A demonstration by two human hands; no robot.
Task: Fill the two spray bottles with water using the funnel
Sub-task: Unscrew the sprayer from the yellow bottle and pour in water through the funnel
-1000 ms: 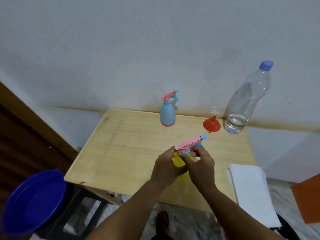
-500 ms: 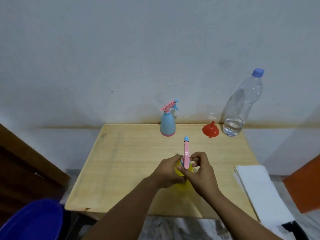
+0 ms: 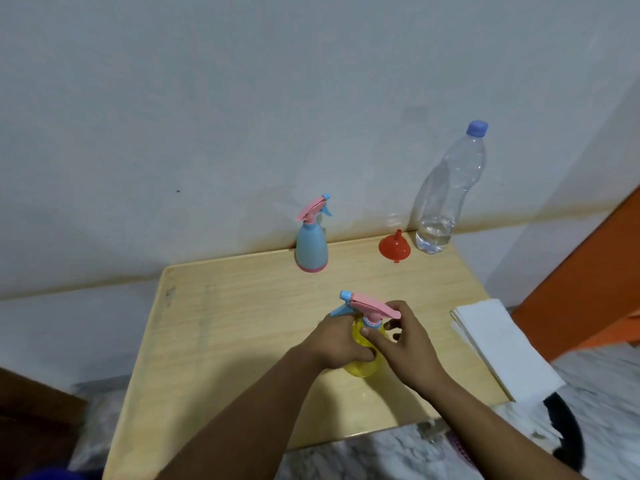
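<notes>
A yellow spray bottle (image 3: 363,367) stands on the wooden table (image 3: 221,334) near its front. My left hand (image 3: 337,342) grips the bottle's body. My right hand (image 3: 403,337) holds its collar just under the pink and blue spray head (image 3: 369,306), whose nozzle points left. A blue spray bottle (image 3: 311,249) with a pink trigger stands at the table's back edge. To its right lies a red funnel (image 3: 394,251), spout up. A clear water bottle (image 3: 446,199) with a blue cap stands at the back right, with a little water at the bottom.
A stack of white paper (image 3: 498,344) overhangs the table's right edge. An orange surface (image 3: 595,271) rises at the far right. The white wall is right behind the table. A dark object (image 3: 568,434) lies on the marble floor at the lower right.
The spray head has turned on the yellow bottle: nozzle pointed right, then away from me, now left. My head has tilted, and the blue basin at lower left has left the view.
</notes>
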